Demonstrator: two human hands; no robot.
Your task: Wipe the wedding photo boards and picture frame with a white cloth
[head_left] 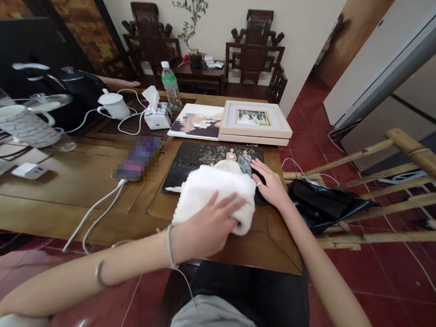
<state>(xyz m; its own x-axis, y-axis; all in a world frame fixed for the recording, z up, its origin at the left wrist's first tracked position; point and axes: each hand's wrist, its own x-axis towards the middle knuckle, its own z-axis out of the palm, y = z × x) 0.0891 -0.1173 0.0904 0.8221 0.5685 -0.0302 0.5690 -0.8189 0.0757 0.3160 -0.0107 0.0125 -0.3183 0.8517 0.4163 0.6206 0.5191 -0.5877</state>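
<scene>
A dark wedding photo print (pixel 199 162) lies flat on the wooden table (pixel 84 208) in front of me. A fluffy white cloth (pixel 215 191) rests on its near part. My left hand (pixel 202 228) lies on top of the cloth, fingers stretched over it and pressing it down. My right hand (pixel 271 186) lies flat on the print's right edge, fingers spread, a ring on one finger. Behind the print sit another photo print (pixel 195 122) and a white framed picture (pixel 255 122).
On the table stand a white tissue box (pixel 156 113), a green bottle (pixel 170 85), a white cup (pixel 113 106), a patterned mug (pixel 23 125), white cables (pixel 99 209) and a charger (pixel 29 171). A bamboo rack (pixel 391 189) with a black bag (pixel 321 203) stands at right. Carved chairs (pixel 255 55) line the wall.
</scene>
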